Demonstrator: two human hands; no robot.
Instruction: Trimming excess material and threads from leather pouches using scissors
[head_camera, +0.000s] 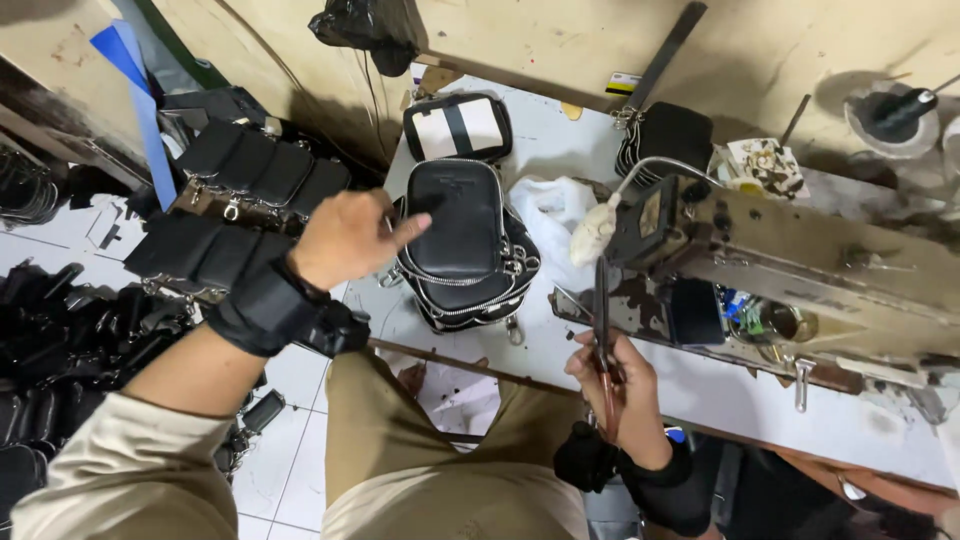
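At far left, black pouches (250, 170) lie in rows by the table's edge. The left hand (345, 238), at centre left, is loosely curled with the forefinger stretched out, its tip touching the top bag (455, 222) of a stack at upper centre of the table (560, 140). The bag looks soft, light and padded, with slick black skin and metal zips; its side edges or zip rim seem the surest hold. At lower centre right, the right hand (612, 378) is closed round scissors (601, 330), blades pointing up toward the sewing machine (800, 270).
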